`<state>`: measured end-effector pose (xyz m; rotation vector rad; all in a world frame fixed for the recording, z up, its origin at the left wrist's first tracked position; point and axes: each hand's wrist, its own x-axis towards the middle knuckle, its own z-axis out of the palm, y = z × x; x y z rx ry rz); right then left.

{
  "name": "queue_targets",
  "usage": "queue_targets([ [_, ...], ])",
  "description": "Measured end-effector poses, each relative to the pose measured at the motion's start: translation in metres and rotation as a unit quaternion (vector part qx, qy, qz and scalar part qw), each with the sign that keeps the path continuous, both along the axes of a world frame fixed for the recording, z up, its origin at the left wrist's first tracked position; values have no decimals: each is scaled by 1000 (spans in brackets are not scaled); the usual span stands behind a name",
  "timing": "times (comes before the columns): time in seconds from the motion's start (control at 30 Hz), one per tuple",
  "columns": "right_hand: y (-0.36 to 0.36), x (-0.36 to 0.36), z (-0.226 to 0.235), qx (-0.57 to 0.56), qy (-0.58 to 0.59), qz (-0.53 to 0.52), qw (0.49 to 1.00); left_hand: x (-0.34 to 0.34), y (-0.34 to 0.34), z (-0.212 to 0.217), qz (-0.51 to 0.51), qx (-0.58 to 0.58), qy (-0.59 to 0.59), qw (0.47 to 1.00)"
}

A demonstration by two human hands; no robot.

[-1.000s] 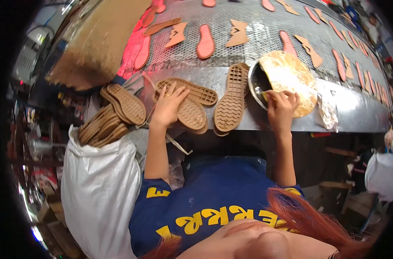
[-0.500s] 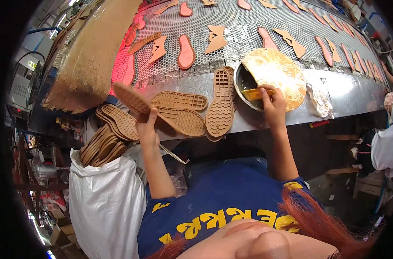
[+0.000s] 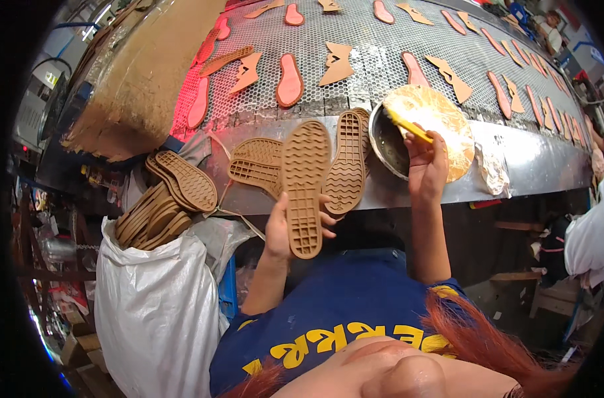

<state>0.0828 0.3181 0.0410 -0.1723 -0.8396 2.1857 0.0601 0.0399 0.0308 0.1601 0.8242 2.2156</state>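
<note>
A tan rubber shoe sole stands nearly upright in my left hand, its patterned tread facing me. My fingers wrap around its lower end from behind. In my right hand is a flat yellow tool, pinched over a round metal bowl; its working end is hard to make out. A round, shiny yellowish lid-like board partly covers the bowl. More tan soles lie on the metal ledge beside the bowl, and another group is partly hidden behind the held sole.
A white sack full of soles stands at my left. Beyond the metal ledge, pink insoles and tan cut pieces are spread over a mesh conveyor. A large worn cardboard piece borders it on the left.
My left hand has brought the sole rightward and nearer, turning its tread toward me. My right hand has raised and tilted the yellow tool at the bowl.
</note>
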Motion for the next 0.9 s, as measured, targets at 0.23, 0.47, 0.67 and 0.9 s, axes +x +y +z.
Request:
queue_targets([
  [0.23,-42,5,35,231,74,-47,969,15,25,1,-70,51,17,996],
  [0.47,-67,18,50,613,-21,-191,766,21,32,4,-94,87,34,991],
  [0.67,-72,18,44,638,-40,-202,742,27,32,19,-85,69,50,993],
  [0.9,-78,20,43,626,-22,-157,763,28,31,14,-76,47,75,993],
])
